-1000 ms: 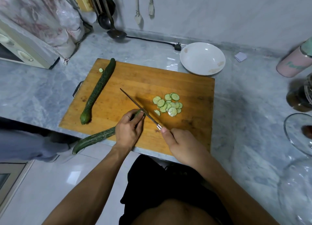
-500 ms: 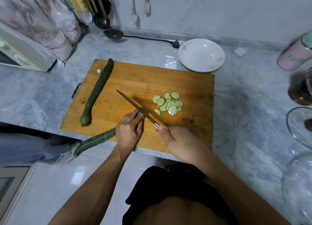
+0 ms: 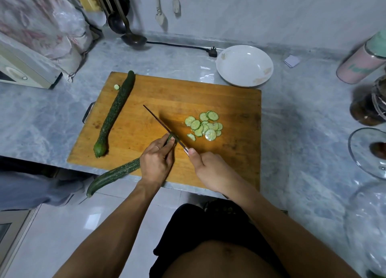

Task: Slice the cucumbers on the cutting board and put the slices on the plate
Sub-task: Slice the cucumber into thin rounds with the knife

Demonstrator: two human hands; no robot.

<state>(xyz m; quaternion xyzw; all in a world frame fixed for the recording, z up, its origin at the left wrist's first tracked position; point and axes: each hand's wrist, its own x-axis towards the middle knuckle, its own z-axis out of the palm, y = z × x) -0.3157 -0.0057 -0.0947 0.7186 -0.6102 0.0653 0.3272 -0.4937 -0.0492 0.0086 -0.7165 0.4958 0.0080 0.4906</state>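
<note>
My left hand (image 3: 156, 165) curls round the cucumber (image 3: 117, 174) on the cutting board (image 3: 229, 102); its long axis runs near-left to far-right, uncut tail hanging off the board's near edge, cut end at my fingertips; my right hand (image 3: 208, 169) grips the knife (image 3: 163, 126), blade on the cut end, tip pointing far-left; slices (image 3: 205, 125) piled just right of the blade; second cucumber (image 3: 116, 112) lies lengthwise near the left edge; plate (image 3: 244, 66) sits beyond the far-right corner.
</note>
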